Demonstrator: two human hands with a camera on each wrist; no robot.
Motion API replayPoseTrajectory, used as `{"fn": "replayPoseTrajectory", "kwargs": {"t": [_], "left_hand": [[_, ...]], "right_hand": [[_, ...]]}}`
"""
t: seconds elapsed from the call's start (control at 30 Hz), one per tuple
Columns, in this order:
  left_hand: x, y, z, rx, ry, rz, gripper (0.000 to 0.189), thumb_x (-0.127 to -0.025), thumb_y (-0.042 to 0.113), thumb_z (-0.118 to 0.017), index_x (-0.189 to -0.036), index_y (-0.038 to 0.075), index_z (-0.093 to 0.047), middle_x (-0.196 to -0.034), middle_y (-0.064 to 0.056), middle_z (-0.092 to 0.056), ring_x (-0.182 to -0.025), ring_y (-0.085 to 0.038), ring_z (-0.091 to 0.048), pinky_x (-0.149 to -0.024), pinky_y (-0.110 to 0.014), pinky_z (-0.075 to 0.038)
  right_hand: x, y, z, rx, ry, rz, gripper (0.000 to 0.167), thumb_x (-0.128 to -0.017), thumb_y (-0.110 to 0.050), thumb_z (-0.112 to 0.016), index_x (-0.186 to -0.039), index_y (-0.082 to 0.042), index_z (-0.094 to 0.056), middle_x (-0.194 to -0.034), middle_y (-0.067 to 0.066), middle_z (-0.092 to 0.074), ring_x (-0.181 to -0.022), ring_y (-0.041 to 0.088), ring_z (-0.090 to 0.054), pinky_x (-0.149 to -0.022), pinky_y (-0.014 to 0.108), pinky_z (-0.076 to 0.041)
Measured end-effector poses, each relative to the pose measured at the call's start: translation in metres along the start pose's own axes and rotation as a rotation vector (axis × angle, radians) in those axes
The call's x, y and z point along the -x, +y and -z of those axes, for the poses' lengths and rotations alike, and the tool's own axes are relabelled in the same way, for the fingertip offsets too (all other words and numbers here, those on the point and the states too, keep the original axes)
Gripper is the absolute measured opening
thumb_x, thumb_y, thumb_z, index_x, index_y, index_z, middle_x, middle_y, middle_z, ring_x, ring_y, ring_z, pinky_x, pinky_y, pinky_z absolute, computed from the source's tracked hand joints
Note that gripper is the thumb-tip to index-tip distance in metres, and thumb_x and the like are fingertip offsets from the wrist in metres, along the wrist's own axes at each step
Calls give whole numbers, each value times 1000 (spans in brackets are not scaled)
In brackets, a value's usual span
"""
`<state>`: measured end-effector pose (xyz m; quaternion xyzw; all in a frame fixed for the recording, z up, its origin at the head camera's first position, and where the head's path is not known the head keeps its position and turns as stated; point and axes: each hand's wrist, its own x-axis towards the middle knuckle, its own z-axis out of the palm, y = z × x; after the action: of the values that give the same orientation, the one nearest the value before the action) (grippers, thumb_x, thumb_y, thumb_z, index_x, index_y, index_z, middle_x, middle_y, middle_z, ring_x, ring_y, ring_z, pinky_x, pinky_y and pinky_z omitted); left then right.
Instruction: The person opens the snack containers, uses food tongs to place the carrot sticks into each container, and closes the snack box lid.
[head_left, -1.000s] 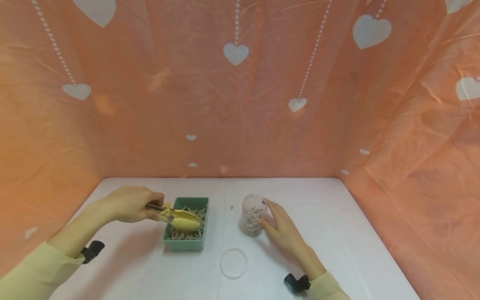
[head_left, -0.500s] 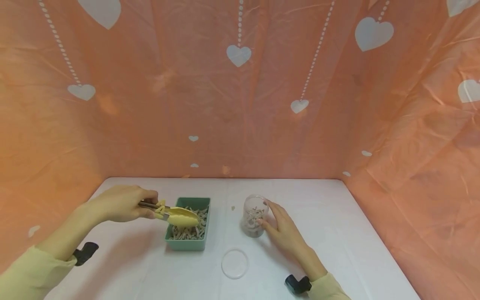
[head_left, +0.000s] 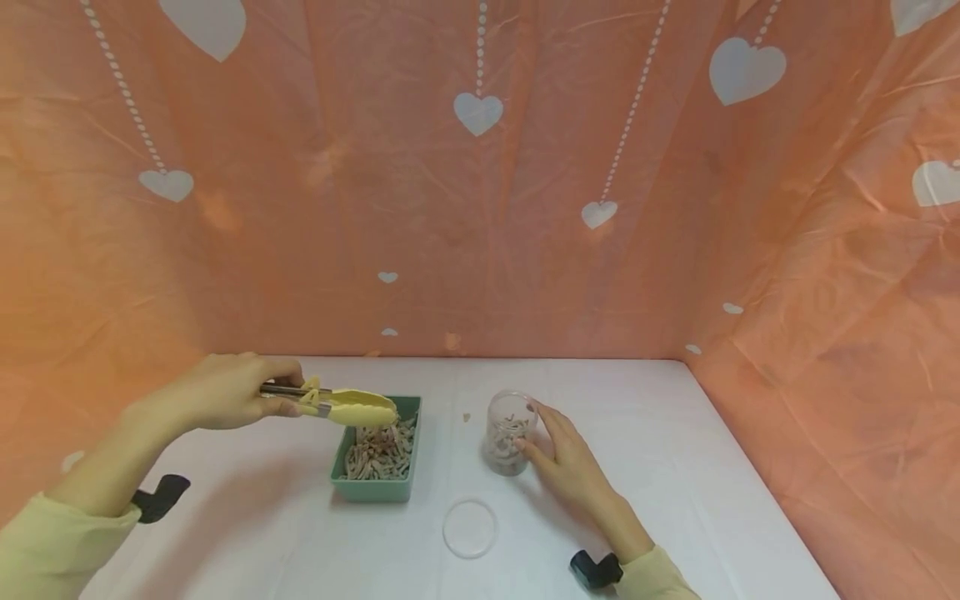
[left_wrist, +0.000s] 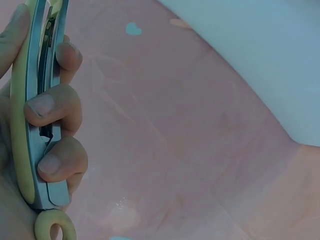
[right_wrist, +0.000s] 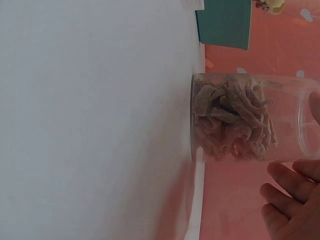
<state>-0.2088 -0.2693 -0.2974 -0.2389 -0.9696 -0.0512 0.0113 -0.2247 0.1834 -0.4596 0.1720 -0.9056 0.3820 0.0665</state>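
Note:
My left hand grips yellow-and-metal tongs, fingers curled round the handles, as the left wrist view also shows. The tongs' yellow heads are over the far part of a green box, and a few brown bits show at their tip. Dried, twisted brown strips fill the lower part of the box. My right hand holds a clear jar from its right side, one finger near the rim and the thumb in front. Inside the upright jar lie similar dried strips, a little over halfway up.
A clear ring-like lid lies on the white table in front of the jar. One small loose bit sits between box and jar. Orange cloth with white hearts walls the back and sides.
My left hand has raised the tongs out of the strips and shifted slightly left and back. The right hand and jar have stayed in place.

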Motion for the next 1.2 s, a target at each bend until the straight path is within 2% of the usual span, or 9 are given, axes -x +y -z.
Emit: {"fn": "replayPoseTrajectory", "kwargs": {"t": [0.37,0.5,0.7,0.9,1.2], "left_hand": [[-5,3,4,14,12,17,19,-90,46,-79,-97,31,-69,-84,19,-64,-70,-5,-52,-62,-37,-42],[-10,5,5,25,31,6,24,-91,47,-78,-102,27,-71,-89,16,-68,-75,-7,-59,-64,-41,-46],[-20,13,6,35,65,0,32,-91,50,-77,-109,24,-73,-99,10,-74,-87,-16,-68,-67,-46,-50],[-30,24,7,79,62,-3,29,-93,50,-75,-109,26,-72,-98,13,-72,-85,-12,-64,-69,-43,-48],[-51,37,5,145,81,-31,29,-93,49,-75,-109,25,-70,-95,11,-72,-79,-10,-59,-67,-38,-45]], "right_hand": [[0,1,0,3,3,6,70,-100,-38,-70,-158,-9,-42,-160,16,-43,-150,37,-38,-119,58,-30],[0,2,0,6,5,7,70,-100,-38,-70,-158,-9,-42,-160,16,-44,-150,38,-38,-119,58,-31],[0,2,0,-1,2,0,71,-100,-40,-69,-159,-11,-42,-161,15,-43,-150,37,-37,-119,59,-31],[3,0,0,-2,4,-4,71,-101,-40,-69,-159,-11,-41,-161,15,-43,-150,37,-37,-118,58,-31],[4,-2,-1,4,9,-9,70,-101,-40,-69,-159,-12,-41,-161,14,-43,-150,36,-37,-119,58,-31]]}}
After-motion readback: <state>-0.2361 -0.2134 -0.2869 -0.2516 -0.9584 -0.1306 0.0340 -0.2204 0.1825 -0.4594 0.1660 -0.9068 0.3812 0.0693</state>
